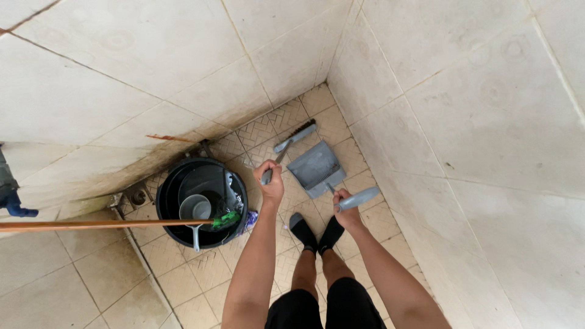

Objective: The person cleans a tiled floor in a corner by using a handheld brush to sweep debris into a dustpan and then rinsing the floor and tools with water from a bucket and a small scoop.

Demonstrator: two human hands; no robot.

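Near: person's black-socked feet [317, 234] on the patterned floor tiles [183, 274], both forearms reaching down. Right hand [348, 214] fingers wrapped fully closed around the grey dustpan handle [359, 198]; the grey dustpan [315, 168] sits flat on the floor just ahead of the feet, near the right wall. Left hand [271, 183] fingers curled tight around the handle of a grey hand brush [291, 141], bristle end at the floor just beyond the dustpan's far edge, toward the corner. Left of the hands: black bucket [201, 201] holding a grey scoop [195, 210] and a green fitting on a long wooden pole [91, 225]. Floor drain [139, 196] beside the bucket. Far: stained tile walls [152, 61] meeting in a corner.
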